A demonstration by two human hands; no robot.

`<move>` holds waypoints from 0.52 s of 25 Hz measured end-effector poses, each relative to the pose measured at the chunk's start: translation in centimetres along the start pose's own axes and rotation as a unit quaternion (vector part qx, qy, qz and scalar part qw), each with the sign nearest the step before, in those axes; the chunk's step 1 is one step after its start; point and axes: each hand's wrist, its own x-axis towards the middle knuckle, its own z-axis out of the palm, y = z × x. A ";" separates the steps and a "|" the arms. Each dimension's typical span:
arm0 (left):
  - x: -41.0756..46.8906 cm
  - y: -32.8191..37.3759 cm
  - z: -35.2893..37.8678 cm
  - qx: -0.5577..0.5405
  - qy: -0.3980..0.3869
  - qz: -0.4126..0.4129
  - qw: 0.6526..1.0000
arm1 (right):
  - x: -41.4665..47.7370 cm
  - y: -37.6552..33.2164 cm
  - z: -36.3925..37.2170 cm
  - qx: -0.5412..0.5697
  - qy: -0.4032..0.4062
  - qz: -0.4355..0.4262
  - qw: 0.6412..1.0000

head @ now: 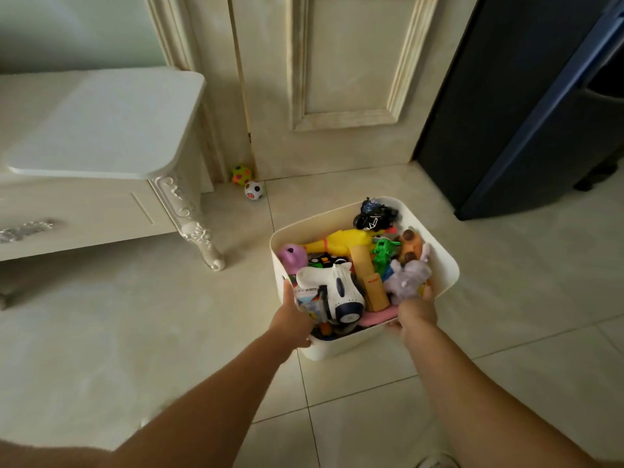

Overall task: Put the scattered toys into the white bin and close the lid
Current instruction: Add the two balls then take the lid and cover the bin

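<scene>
Toys (341,292) are piled in the bin (445,261); behind it leftward, one ball (242,174) is set on the floor (135,332) just behind another ball (254,190), between cabinet (101,130) and door (347,62); an appliance (506,113) is placed rightward

Small print showing on a colourful pack (306,293) in the white bin (446,265), blurring past reading, red mark on a wooden block (374,288) staying equally illegible

Floor (135,332): large pale cream tiles, glossy, thin dark grout lines, soft reflections.
Wall (67,25): pale green, upper left.
Cabinet (101,130): low, cream-white, smooth rounded top; carved scrolled leg (199,231) standing on the tiles.
Door (347,79): cream, one raised moulded panel, closed; fluted door frame (175,35) beside it.
Dark unit (506,113): tall, navy-black, at right, standing on the floor.
Light: dim, even, no hard shadows.
</scene>
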 end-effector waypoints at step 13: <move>12.7 7.2 -14.0 0.371 0.007 -0.040 0.928 | -1.7 -7.4 15.1 -0.326 -0.049 -0.516 0.791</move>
